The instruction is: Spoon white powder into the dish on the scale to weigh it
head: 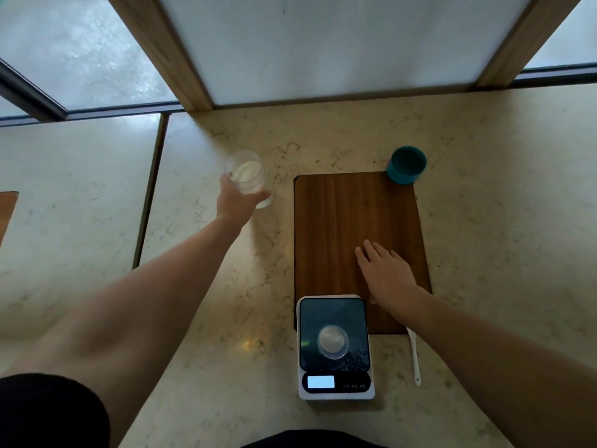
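A clear jar with white powder inside stands on the marble counter at the left, and my left hand is wrapped around its near side. A small clear dish sits on the dark platform of a white digital scale near the front, its display lit. My right hand lies flat, fingers apart, on a wooden board just beyond the scale. A white spoon lies on the counter right of the scale, partly under my right forearm.
A teal cup stands at the board's far right corner. Frosted window panes with wooden frames rise behind the counter. A seam splits the counter at the left. Another wooden piece shows at the far left edge.
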